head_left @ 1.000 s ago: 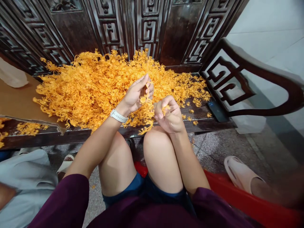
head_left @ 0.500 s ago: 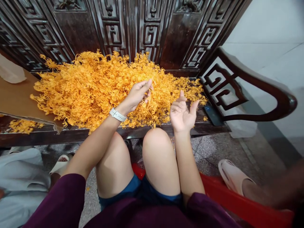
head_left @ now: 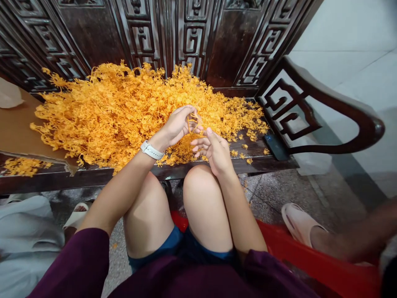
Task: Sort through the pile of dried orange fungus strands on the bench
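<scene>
My left hand (head_left: pixel 179 126), with a pale watch strap on the wrist, is closed on a thin orange plastic sprig (head_left: pixel 192 121). My right hand (head_left: pixel 216 151) meets it from the right, its thumb and forefinger pinched at the lower end of the sprig; the exact contact is too small to make out. Both hands are above the front of a large heap of orange plastic sprigs (head_left: pixel 124 111), tangled with thin stems and small spidery ends. Small loose orange pieces (head_left: pixel 249 160) lie on the bench right of my right hand.
The heap lies on a dark carved wooden bench (head_left: pixel 93 176) with an armrest (head_left: pixel 338 103) at right. A phone (head_left: pixel 276 147) lies by the armrest, cardboard (head_left: pixel 27 132) at left. Other people's feet in sandals (head_left: pixel 299 223) are on both sides. Beneath me is a red stool (head_left: pixel 310 256).
My right hand has come left from its open pose over the bench and closed near my left hand. More loose orange pieces lie at the bench's right front. The view has shifted slightly.
</scene>
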Motion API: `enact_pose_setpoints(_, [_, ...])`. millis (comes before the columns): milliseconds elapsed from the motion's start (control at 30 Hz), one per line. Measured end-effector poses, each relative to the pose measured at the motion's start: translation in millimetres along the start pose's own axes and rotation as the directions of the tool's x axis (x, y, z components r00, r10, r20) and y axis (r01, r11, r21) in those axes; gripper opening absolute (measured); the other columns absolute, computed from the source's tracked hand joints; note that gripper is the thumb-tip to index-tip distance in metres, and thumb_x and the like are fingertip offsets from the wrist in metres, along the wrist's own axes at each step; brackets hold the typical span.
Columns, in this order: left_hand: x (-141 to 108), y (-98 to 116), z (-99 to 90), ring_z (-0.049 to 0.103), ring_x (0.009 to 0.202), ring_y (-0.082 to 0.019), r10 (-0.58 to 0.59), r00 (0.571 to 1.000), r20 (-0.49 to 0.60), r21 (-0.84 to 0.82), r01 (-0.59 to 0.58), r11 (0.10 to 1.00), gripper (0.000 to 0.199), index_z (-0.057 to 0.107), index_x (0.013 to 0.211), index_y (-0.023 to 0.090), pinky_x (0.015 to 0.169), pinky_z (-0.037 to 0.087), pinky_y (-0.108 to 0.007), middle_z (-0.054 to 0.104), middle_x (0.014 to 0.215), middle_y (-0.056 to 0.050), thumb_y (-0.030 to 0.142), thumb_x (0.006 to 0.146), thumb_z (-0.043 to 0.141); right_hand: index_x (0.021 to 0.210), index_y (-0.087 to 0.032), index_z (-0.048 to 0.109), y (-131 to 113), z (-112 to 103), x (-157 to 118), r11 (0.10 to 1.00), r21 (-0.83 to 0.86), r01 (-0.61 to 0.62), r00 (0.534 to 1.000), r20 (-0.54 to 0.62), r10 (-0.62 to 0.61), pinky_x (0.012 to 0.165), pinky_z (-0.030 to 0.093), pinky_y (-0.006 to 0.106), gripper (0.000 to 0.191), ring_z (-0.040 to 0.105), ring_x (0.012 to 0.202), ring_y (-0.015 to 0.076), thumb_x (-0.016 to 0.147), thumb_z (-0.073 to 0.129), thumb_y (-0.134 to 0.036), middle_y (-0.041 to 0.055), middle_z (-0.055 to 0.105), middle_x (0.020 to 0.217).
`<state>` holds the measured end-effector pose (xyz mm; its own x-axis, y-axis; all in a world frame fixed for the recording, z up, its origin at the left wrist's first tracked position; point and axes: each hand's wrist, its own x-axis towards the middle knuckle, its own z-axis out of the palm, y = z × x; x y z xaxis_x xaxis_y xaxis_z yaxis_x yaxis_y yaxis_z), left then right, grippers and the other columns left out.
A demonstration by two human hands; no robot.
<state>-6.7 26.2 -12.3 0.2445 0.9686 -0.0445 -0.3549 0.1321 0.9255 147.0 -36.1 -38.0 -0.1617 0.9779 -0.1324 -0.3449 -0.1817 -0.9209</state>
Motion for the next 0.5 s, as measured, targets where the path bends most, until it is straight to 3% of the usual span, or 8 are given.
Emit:
enact_pose_setpoints(100, [-4, 2, 0.9, 0.061, 0.06, -0.007, -0.032, 0.994, 0.104, 0.034, 0.028, 0.999, 0.015, 0.051, 0.086, 0.02, 0.058, 0.049, -0.023, 0.07, 0.09, -0.004, 0.027, 0.1, 0.053, 0.096, -0.023, 0.068, 3, -2, 4, 0.994, 0.101, 0.035, 0.999, -0.041, -0.031, 0.061, 0.06, 0.023, 0.037, 0.072, 0.072, 0.0112, 0.082, 0.087, -0.052, 0.0007, 0.079, 0.088])
enact_pose_setpoints(333, [-10, 4, 3.0, 0.059, 0.066, -0.007, -0.025, 0.991, 0.134, 0.164, 0.003, 0.987, 0.026, 0.054, 0.09, 0.021, 0.061, 0.046, -0.025, 0.066, 0.096, -0.002, 0.038, 0.093, 0.072, 0.096, -0.025, 0.065, 11, -11, 11, 0.973, 0.23, 0.031, 0.994, -0.111, -0.005, 0.074, 0.058, 0.024, 0.036, 0.069, 0.082, 0.0106, 0.073, 0.092, -0.028, -0.0032, 0.073, 0.09])
enact_pose_setpoints(500, [-8, -2, 6.9, 0.051, 0.071, -0.008, 0.073, 0.985, 0.157, 0.412, -0.133, 0.902, 0.028, 0.056, 0.088, 0.019, 0.068, 0.041, -0.026, 0.057, 0.087, 0.002, 0.021, 0.083, 0.083, 0.104, -0.028, 0.062, 11, -14, 12, 0.956, 0.264, 0.126, 0.981, -0.176, -0.081, 0.079, 0.057, 0.026, 0.04, 0.065, 0.086, 0.011, 0.073, 0.086, -0.023, -0.0052, 0.068, 0.092])
